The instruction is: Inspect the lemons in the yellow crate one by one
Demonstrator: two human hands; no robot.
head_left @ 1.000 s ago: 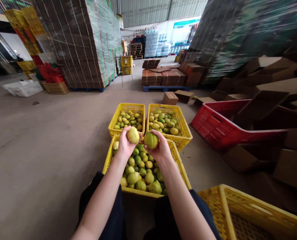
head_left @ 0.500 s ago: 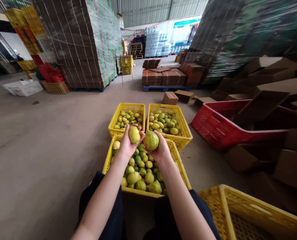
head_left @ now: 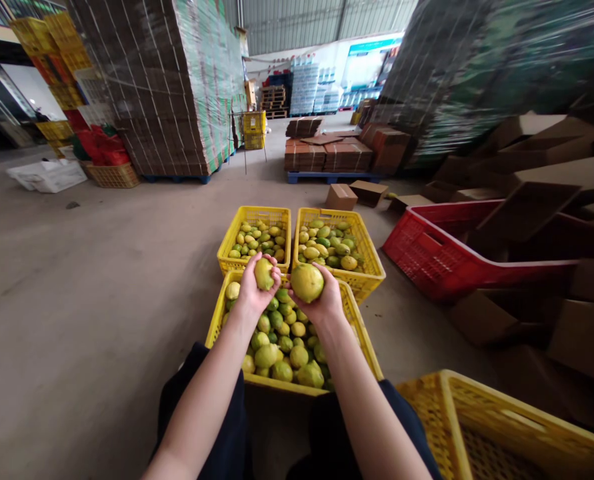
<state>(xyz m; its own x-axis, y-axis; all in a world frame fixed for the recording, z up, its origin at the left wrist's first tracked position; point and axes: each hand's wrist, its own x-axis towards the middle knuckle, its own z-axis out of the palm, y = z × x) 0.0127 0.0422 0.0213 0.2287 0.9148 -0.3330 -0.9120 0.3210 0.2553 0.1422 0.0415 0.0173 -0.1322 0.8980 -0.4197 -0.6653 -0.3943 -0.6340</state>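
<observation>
My left hand (head_left: 255,288) is closed around a yellow lemon (head_left: 264,274), its fingers curled along the fruit's right side. In my right hand (head_left: 327,297) lies a larger yellow-green lemon (head_left: 307,283), gripped from below and from the right. Both hands hover over the far part of the near yellow crate (head_left: 369,340), which holds many green and yellow lemons (head_left: 299,356). The two hands are slightly apart. Just beyond them stand a left far crate (head_left: 223,255) and a right far crate (head_left: 374,267), both with lemons in them.
At the right is a red crate (head_left: 427,267) with cardboard boxes (head_left: 537,213) in and around it. Another yellow crate (head_left: 441,400) stands at the lower right. Flattened cartons (head_left: 347,157) lie on a blue pallet ahead, between tall wrapped stacks.
My hands have moved a little apart. The lemon in my left hand has turned and sits deeper in the fingers; the one in my right hand has turned too.
</observation>
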